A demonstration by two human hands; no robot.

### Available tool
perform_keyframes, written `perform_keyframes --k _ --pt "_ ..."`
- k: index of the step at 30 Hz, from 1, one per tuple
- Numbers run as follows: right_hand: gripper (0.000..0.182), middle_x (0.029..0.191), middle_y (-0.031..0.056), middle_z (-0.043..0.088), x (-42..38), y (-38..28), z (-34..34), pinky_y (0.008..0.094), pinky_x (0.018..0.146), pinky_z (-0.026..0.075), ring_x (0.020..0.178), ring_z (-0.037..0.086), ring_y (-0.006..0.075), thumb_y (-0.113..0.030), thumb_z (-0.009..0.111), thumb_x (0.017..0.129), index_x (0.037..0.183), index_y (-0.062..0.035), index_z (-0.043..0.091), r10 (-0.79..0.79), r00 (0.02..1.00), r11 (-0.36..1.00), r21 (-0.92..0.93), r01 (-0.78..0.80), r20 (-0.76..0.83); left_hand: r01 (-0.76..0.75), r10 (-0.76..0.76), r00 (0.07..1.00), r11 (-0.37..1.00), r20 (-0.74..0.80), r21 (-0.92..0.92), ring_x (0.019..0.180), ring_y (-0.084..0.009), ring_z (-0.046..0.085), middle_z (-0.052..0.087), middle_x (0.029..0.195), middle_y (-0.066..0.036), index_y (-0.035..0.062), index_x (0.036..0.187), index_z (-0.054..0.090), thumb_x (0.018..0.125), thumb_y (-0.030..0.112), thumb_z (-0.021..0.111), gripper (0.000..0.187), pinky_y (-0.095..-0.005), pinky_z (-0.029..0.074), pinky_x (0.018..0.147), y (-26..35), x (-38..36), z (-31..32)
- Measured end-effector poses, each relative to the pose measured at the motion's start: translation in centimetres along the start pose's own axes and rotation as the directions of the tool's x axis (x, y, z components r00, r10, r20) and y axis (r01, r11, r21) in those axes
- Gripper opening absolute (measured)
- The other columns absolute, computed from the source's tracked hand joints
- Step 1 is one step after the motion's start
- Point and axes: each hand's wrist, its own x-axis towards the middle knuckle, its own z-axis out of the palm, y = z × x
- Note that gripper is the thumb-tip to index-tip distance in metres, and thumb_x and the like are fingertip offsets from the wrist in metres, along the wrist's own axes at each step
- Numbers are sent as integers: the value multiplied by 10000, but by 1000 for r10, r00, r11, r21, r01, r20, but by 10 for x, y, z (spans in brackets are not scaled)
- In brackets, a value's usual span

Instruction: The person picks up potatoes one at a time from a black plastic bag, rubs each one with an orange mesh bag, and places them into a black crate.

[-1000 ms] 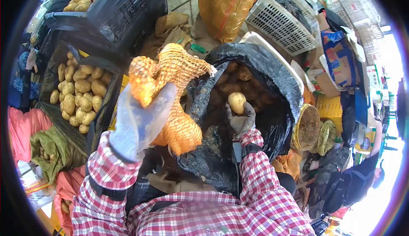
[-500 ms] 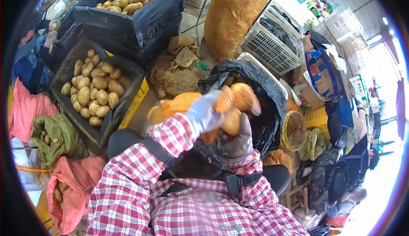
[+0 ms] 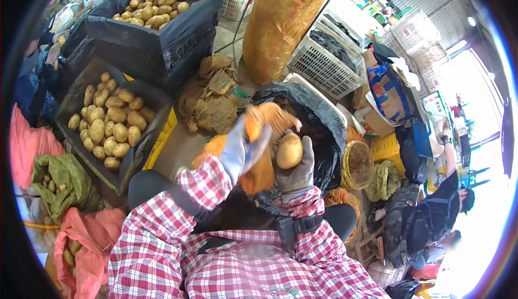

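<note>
My gloved left hand (image 3: 240, 150) grips a bunched orange cloth (image 3: 265, 121), which is partly blurred. Close beside it, a potato (image 3: 290, 151) rests in my gloved right hand (image 3: 298, 179), held by the thumb and fingers. Beneath both hands is a bin lined with black plastic (image 3: 330, 110); its contents are dark and mostly hidden. More orange material (image 3: 258, 176) hangs below my left wrist, over the near side of the bin.
At left, a black-lined crate (image 3: 121, 172) holds many potatoes, with another potato crate (image 3: 186, 32) behind it. Green (image 3: 75, 183) and pink sacks (image 3: 97, 229) stand at near left. A tall orange sack (image 3: 278, 24), white crates (image 3: 326, 64) and a round basket (image 3: 358, 165) lie beyond and right.
The orange cloth has come off the potato and swung up and left with my left hand. The potato now shows whole in my right hand. The view has shifted slightly.
</note>
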Motion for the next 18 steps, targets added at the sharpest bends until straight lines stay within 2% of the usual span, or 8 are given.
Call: perform_keyframes --k 2,4,5,8,10,11,16,18 --pt "475 977 141 658 1 -7 16 366 783 589 897 631 280 -392 632 928 1157 22 589 276 954 839 514 -179 -119 -487 372 858 809 354 330 1031 -234 636 586 1095 -164 -23 1244 486 996 315 553 425 -328 591 867 7 3 9" --pt "500 1008 142 657 2 -4 11 396 869 565 951 630 292 -414 631 923 1175 16 589 300 947 795 579 -183 -113 -398 331 908 872 258 283 1035 -198 630 600 1075 -127 14 1244 492 987 368 562 444 -307 568 889 16 -9 22" --pt "516 1039 146 652 4 -2 10 414 919 546 993 625 295 -422 629 923 1200 12 580 285 951 800 576 -167 -120 -102 138 960 983 243 -154 1028 -191 628 600 1066 -107 30 1231 501 973 403 582 461 -294 555 886 18 -10 22" --pt "572 1289 133 570 4 29 5 452 1095 400 1208 543 282 -449 583 939 1335 -43 504 1 951 943 317 -104 310 -49 29 964 996 265 71 924 -231 628 594 1052 -120 37 1151 534 848 327 707 454 -362 554 791 -3 -10 27" --pt "554 1326 120 555 -5 42 15 417 1073 414 1198 552 269 -474 550 939 1315 -69 513 244 924 592 709 -382 293 -130 32 945 950 324 285 920 -208 624 609 1023 -97 43 1124 566 878 246 660 332 -343 540 798 -8 1 13" --pt "564 1326 126 564 -14 14 42 442 1081 408 1208 551 288 -424 605 915 1336 -61 506 246 955 893 345 -289 164 -167 22 936 906 351 388 918 -196 622 616 1008 -85 47 1111 582 893 205 636 275 -334 533 802 -10 8 3" --pt "577 1221 279 575 -10 8 23 487 902 551 1093 600 397 -402 577 934 1322 16 489 300 900 699 569 -433 316 -370 299 929 758 217 537 861 -98 590 609 975 -68 1 1126 570 981 44 513 163 -241 529 698 15 44 -14" --pt "590 1219 269 574 -9 9 22 483 927 538 1129 579 387 -407 587 930 1318 26 484 184 977 966 165 -200 105 -571 407 820 627 402 530 895 -180 615 612 954 -78 30 1119 570 917 102 630 223 -297 533 775 15 40 -9"
